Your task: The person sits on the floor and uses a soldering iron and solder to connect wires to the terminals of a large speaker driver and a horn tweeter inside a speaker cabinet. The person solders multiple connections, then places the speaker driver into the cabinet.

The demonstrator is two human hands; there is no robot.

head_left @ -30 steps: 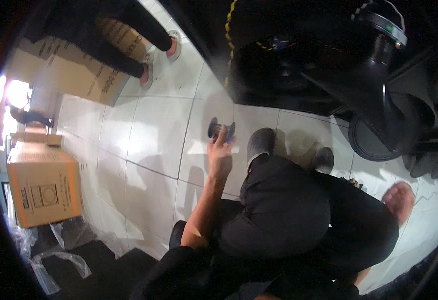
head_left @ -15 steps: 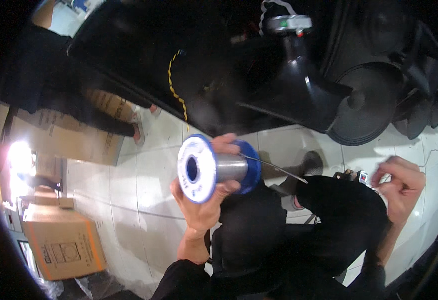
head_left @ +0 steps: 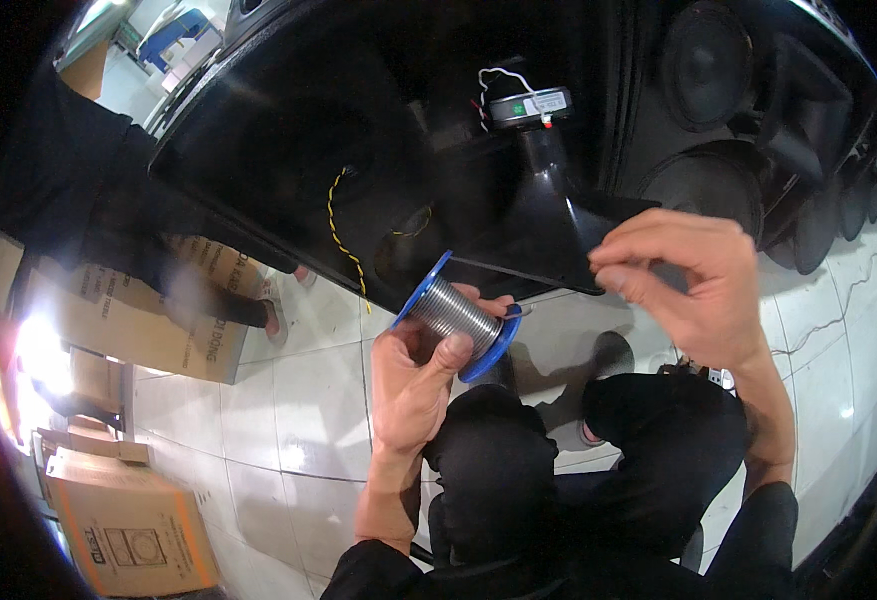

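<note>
My left hand (head_left: 406, 385) is wrapped round a spool of solder wire (head_left: 450, 315), its blue flanges tilted and the silver windings showing between them. A short wire end sticks out near the lower flange, by my fingertips. To the right, my right hand (head_left: 693, 280) is raised with thumb and forefinger pinched together. Whatever lies between those fingertips, if anything, is too small to make out. Just beyond that hand is a black horn (head_left: 548, 215) with a round driver (head_left: 528, 106) and white leads on its end.
A large black cabinet (head_left: 258, 150) fills the far side, with a yellow-and-black twisted wire (head_left: 335, 225) hanging over its edge. Black speaker cones (head_left: 708, 65) stand at the far right. Cardboard boxes (head_left: 133, 525) sit at the left, where another person's dark-clothed leg (head_left: 208, 275) shows. Below lies a tiled floor.
My right hand has come up and inward from beside my right knee to near the horn. The spool has turned in my left hand, so its windings now face up.
</note>
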